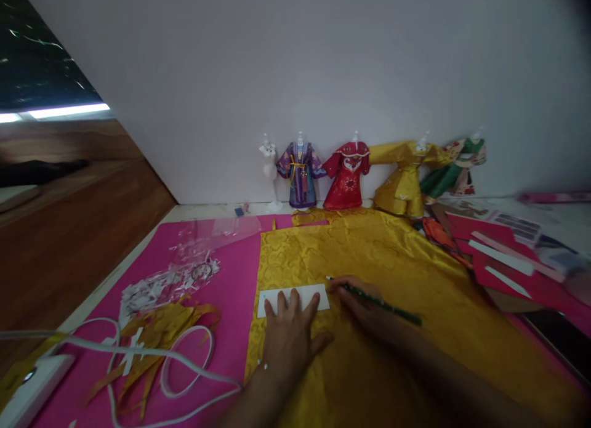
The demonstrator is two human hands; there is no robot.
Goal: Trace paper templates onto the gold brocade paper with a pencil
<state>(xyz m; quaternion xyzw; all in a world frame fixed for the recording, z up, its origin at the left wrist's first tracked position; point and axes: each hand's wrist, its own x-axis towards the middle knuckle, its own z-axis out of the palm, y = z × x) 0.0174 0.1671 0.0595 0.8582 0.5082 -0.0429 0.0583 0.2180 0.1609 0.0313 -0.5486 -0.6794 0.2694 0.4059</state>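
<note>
My left hand (290,335) lies with its fingers spread on a white paper rectangle (318,295), pressing it onto the gold patterned fabric (378,249). In my right hand (360,302) is a dark green pencil (392,308), held in a writing grip. Its pale tip is beside the upper right corner of the paper; whether it touches the fabric I cannot tell. The fabric spreads over a bright pink sheet (231,329).
Miniature dress forms line the wall, among them a purple robe (302,175), a red dress (348,181) and a gold outfit (406,175). Yellow fabric scraps (161,326) and a white cable (184,357) lie left. Red sheets (484,231) and a dark phone (558,342) are right.
</note>
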